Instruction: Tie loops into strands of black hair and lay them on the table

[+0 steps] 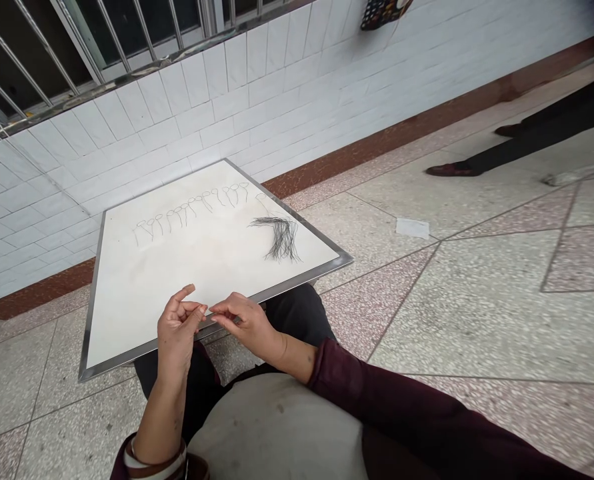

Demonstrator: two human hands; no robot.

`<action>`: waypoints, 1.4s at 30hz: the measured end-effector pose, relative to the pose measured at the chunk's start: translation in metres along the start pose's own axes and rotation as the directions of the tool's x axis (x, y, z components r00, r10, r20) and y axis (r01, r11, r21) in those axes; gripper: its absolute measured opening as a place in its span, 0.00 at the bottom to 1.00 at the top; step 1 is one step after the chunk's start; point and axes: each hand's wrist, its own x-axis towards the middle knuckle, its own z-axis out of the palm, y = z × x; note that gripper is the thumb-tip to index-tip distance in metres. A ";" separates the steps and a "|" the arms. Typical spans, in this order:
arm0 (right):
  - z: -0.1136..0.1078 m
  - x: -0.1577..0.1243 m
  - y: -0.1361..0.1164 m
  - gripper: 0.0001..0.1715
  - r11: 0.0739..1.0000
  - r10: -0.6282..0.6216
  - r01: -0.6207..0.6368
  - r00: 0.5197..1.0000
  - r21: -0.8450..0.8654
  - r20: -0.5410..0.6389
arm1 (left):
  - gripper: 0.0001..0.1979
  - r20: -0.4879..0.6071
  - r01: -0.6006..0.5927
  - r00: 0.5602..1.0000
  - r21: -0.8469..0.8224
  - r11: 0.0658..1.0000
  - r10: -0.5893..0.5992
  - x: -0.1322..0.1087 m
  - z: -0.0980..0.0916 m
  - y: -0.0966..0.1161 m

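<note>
My left hand (pixel 179 327) and my right hand (pixel 241 320) meet over the near edge of a white board (pixel 141 287) with a metal rim, resting on my lap. Both hands have fingertips pinched together, almost touching each other; what they pinch is too thin to make out. On the board's far right lies a loose bundle of dark hair strands (pixel 279 237). Along the far edge runs a row of small hair loops (pixel 191 207), several of them side by side.
A white tiled wall (pixel 277 87) with a barred window stands behind the board. Another person's legs and shoes (pixel 501 150) reach in at the far right on the speckled floor. A scrap of white paper (pixel 413 228) lies on the floor.
</note>
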 end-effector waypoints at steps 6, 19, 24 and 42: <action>-0.002 0.000 0.001 0.07 0.991 -0.125 0.126 0.991 -0.032 0.050 | 0.26 -0.017 0.006 1.000 -0.006 1.000 -0.006 -0.001 0.000 -0.001; 0.001 0.000 0.002 0.07 0.999 -0.046 0.044 0.996 0.024 0.075 | 0.25 -0.053 -0.071 0.996 0.005 0.997 0.071 0.000 -0.004 -0.002; -0.001 0.003 0.006 0.08 0.995 -0.099 0.095 0.982 0.034 0.161 | 0.23 -0.030 -0.058 0.998 -0.004 0.998 0.058 0.001 -0.007 -0.005; -0.068 -0.001 0.037 0.09 0.927 0.310 -0.370 0.849 0.062 0.428 | 0.28 -0.265 -0.060 0.963 -0.010 0.998 0.056 0.009 -0.042 -0.002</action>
